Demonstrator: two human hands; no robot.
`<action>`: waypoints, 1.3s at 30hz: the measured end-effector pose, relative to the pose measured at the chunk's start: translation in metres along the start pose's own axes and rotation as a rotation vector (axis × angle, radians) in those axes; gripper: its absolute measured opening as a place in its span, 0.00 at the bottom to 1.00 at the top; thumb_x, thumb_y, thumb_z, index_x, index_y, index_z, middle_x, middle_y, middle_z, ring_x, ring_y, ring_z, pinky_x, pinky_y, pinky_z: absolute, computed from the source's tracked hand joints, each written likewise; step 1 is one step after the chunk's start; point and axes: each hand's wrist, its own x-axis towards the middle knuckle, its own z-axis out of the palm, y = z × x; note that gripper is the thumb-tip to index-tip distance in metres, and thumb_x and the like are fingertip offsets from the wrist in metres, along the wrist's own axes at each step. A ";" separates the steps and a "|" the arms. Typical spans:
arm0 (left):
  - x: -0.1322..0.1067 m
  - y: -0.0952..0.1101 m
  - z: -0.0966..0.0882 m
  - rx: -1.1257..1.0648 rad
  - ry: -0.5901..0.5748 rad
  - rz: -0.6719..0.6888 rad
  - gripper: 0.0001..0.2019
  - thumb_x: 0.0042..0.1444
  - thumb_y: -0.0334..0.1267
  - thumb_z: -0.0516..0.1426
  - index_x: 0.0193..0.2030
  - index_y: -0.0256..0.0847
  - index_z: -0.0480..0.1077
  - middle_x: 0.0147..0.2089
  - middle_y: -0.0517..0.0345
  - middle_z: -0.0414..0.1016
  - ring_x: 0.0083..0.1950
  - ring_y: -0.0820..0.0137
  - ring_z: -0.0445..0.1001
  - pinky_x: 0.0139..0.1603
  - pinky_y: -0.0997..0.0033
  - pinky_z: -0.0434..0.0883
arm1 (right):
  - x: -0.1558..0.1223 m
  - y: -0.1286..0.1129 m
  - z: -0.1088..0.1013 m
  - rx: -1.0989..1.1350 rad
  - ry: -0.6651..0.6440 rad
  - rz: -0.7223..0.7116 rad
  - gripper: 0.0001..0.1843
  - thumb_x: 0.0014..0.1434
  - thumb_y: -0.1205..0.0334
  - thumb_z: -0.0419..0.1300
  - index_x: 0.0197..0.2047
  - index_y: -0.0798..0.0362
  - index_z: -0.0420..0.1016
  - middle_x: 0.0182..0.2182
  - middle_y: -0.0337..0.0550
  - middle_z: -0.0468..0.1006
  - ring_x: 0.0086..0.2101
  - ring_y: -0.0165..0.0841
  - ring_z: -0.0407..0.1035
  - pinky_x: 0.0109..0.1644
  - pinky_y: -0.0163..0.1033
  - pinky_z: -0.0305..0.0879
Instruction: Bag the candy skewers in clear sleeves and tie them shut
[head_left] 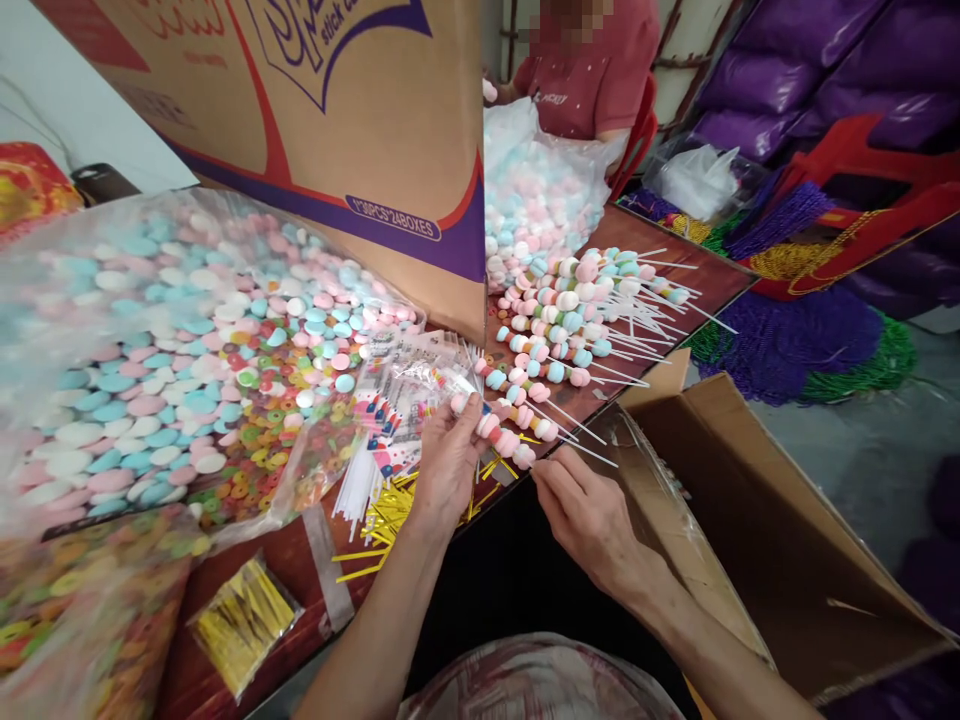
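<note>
Between my two hands is a candy skewer (pixel 508 443), with pink and white marshmallow pieces threaded on a stick. My left hand (pixel 446 450) pinches its far left end; a bit of clear printed wrapper seems to be there too, but I cannot tell whether it covers the candy. At the lower end, my right hand (pixel 589 510) has its fingers closed on the stick just below the last marshmallow. Just beyond, finished-looking skewers (pixel 562 310) lie in a row, their white sticks pointing right. Printed clear bags (pixel 409 385) are piled beside my left hand.
Loose marshmallows (pixel 142 400) and ring gummies (pixel 255 470) spread at left. Gold twist ties (pixel 386 515), white sticks (pixel 358 490) and a packet of ties (pixel 246 625) lie nearer. A large carton (pixel 360 130) stands behind; an open box (pixel 750 500) is right. A person (pixel 585 90) sits opposite.
</note>
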 end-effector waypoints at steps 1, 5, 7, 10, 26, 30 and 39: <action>0.000 -0.001 0.000 0.013 -0.016 -0.009 0.16 0.45 0.41 0.70 0.35 0.37 0.70 0.35 0.51 0.81 0.42 0.62 0.81 0.43 0.65 0.76 | 0.000 0.000 0.001 -0.014 0.003 -0.003 0.13 0.67 0.73 0.48 0.36 0.55 0.73 0.28 0.42 0.70 0.25 0.29 0.63 0.27 0.33 0.55; -0.001 -0.005 0.000 0.078 -0.071 -0.046 0.15 0.47 0.41 0.69 0.36 0.35 0.73 0.36 0.49 0.81 0.42 0.62 0.81 0.41 0.68 0.75 | 0.000 0.000 0.007 -0.053 0.017 -0.049 0.14 0.67 0.73 0.49 0.34 0.56 0.72 0.26 0.42 0.69 0.25 0.29 0.61 0.28 0.33 0.55; -0.002 -0.003 0.000 0.100 -0.099 -0.065 0.13 0.49 0.40 0.68 0.35 0.34 0.74 0.36 0.48 0.81 0.42 0.64 0.80 0.40 0.70 0.75 | 0.001 -0.002 0.011 -0.006 0.014 -0.027 0.13 0.67 0.72 0.49 0.34 0.56 0.72 0.27 0.42 0.69 0.25 0.29 0.62 0.29 0.33 0.56; -0.003 0.006 0.001 0.047 -0.139 -0.140 0.10 0.50 0.37 0.67 0.34 0.33 0.74 0.36 0.50 0.80 0.42 0.64 0.80 0.43 0.71 0.75 | 0.005 -0.007 0.013 0.271 0.026 0.136 0.12 0.68 0.70 0.50 0.33 0.55 0.70 0.28 0.41 0.69 0.28 0.29 0.63 0.32 0.33 0.58; 0.006 0.019 -0.011 0.018 -0.065 -0.204 0.16 0.54 0.50 0.63 0.34 0.37 0.71 0.34 0.50 0.81 0.40 0.62 0.82 0.44 0.62 0.77 | 0.009 -0.005 0.000 0.890 -0.040 0.588 0.11 0.64 0.58 0.58 0.31 0.54 0.71 0.25 0.36 0.66 0.25 0.26 0.56 0.28 0.33 0.53; 0.003 0.016 -0.011 0.080 -0.057 -0.166 0.18 0.52 0.52 0.64 0.35 0.36 0.72 0.34 0.50 0.81 0.38 0.63 0.81 0.42 0.64 0.77 | 0.008 -0.004 -0.003 0.505 0.038 0.261 0.09 0.66 0.68 0.54 0.33 0.54 0.70 0.28 0.39 0.69 0.28 0.28 0.62 0.32 0.33 0.56; 0.000 0.014 -0.013 0.158 -0.097 -0.184 0.16 0.53 0.48 0.64 0.34 0.35 0.73 0.36 0.47 0.82 0.39 0.62 0.82 0.43 0.64 0.77 | 0.013 -0.010 0.005 0.191 0.016 0.066 0.11 0.67 0.71 0.49 0.35 0.54 0.70 0.28 0.41 0.69 0.26 0.29 0.62 0.28 0.33 0.55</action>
